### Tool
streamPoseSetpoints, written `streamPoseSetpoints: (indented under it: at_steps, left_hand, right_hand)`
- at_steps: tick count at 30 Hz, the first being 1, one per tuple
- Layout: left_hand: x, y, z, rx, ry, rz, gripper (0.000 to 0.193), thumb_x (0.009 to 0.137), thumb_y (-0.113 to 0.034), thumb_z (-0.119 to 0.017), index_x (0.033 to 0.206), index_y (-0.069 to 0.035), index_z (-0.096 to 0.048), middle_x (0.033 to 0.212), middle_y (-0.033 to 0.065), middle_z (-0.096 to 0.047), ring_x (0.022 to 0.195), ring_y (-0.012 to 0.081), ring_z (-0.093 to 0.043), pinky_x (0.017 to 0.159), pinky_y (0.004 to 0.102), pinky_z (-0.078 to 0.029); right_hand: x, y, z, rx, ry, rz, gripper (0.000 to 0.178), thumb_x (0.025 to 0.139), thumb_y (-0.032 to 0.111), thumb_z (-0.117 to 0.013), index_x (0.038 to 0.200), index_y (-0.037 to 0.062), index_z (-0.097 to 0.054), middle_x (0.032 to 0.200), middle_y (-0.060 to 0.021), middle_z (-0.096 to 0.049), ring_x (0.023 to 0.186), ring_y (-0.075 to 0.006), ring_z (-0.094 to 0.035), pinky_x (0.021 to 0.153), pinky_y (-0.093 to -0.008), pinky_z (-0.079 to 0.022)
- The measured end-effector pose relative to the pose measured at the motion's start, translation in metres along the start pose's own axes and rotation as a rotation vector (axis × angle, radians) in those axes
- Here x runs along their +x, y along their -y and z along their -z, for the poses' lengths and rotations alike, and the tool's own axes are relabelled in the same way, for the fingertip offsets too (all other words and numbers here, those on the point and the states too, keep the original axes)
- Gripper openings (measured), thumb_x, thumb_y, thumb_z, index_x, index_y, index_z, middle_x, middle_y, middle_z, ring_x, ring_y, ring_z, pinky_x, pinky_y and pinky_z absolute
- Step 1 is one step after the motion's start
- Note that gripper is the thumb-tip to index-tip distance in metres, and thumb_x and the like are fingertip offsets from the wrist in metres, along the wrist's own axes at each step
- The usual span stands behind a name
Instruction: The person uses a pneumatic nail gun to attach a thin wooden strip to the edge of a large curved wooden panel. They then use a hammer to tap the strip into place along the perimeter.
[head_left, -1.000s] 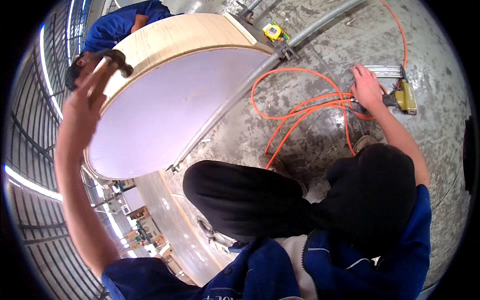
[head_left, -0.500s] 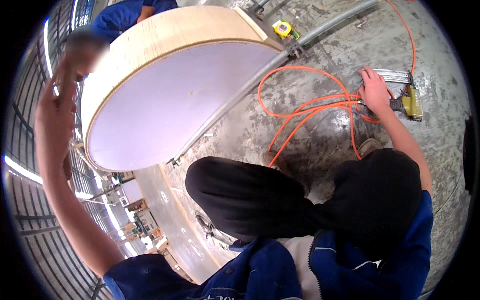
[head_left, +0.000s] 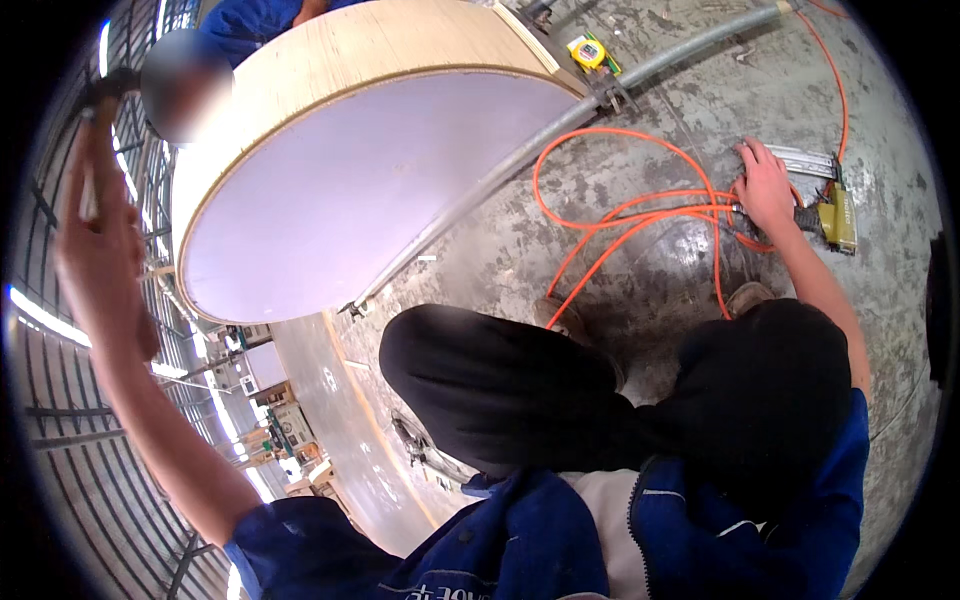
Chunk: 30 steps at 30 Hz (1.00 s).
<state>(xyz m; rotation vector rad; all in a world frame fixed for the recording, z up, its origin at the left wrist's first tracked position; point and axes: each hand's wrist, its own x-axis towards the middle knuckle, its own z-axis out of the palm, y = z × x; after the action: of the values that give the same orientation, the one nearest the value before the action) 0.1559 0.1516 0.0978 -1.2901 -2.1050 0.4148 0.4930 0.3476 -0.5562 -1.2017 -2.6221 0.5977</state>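
My left hand (head_left: 100,250) is raised at the far left, closed around what looks like a hammer (head_left: 112,88), its dark head showing above the fingers. It is beside the large curved wooden piece (head_left: 330,85), which has pale plywood sides and a flat lilac-white face (head_left: 370,190). On the floor to the right lies a nail gun (head_left: 838,215) with a yellow-green body and a silver magazine (head_left: 795,160). My right hand (head_left: 766,190) is closed over its dark handle, fingertips by the magazine's end. An orange air hose (head_left: 640,132) lies in loops beside that hand.
A long metal bar clamp (head_left: 480,190) runs along the wooden piece's edge. Behind the bar's upper part, a yellow tape measure (head_left: 590,54) sits on the stained concrete floor (head_left: 690,100). Another person in a blue sleeve (head_left: 255,28) is behind the wooden piece.
My left hand has tilted and moved slightly down and left, exposing the hammer's dark head. My right hand stays on the nail gun. The view has shifted a little.
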Motion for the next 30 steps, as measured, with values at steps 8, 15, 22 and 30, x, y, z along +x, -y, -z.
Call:
streamPoseSetpoints:
  at_steps: [8,15,22,30]
  left_hand:
    - [-0.006,-0.011,-0.026,0.037,0.222,0.184,0.048,0.105,-0.027,-0.060,0.153,-0.025,-0.051,0.076,0.0011,-0.069,0.052,0.0019,-0.056,0.041,0.0182,-0.045]
    - [-0.047,-0.015,-0.074,0.022,0.330,0.168,0.054,0.102,-0.022,-0.065,0.154,-0.029,-0.050,0.072,0.0037,-0.068,0.051,0.0056,-0.057,0.042,0.0230,-0.046]
    - [-0.010,0.023,-0.025,-0.043,-0.038,0.115,0.046,0.107,-0.027,-0.058,0.152,-0.024,-0.051,0.069,-0.0007,-0.064,0.048,0.0013,-0.052,0.038,0.0192,-0.040]
    - [-0.013,0.027,-0.029,0.124,0.189,0.217,0.045,0.108,-0.028,-0.057,0.152,-0.026,-0.052,0.068,-0.0019,-0.062,0.048,0.0015,-0.051,0.039,0.0188,-0.039]
  right_hand:
    - [-0.004,-0.016,0.009,-0.080,0.006,-0.034,0.047,0.086,0.007,-0.062,0.133,0.0073,-0.056,0.146,-0.0115,-0.051,0.137,-0.0288,-0.048,0.113,-0.0448,-0.039]
    - [-0.005,-0.020,0.005,-0.067,0.003,-0.011,0.049,0.086,0.007,-0.062,0.134,0.0072,-0.056,0.146,-0.0120,-0.051,0.137,-0.0291,-0.048,0.113,-0.0445,-0.039]
    - [-0.005,-0.020,0.011,-0.085,0.016,-0.036,0.050,0.086,0.008,-0.062,0.136,0.0072,-0.055,0.147,-0.0117,-0.051,0.138,-0.0285,-0.048,0.113,-0.0449,-0.039]
    - [-0.004,-0.010,0.004,-0.062,0.021,-0.030,0.051,0.085,0.008,-0.063,0.136,0.0080,-0.056,0.147,-0.0116,-0.051,0.138,-0.0290,-0.048,0.113,-0.0450,-0.039]
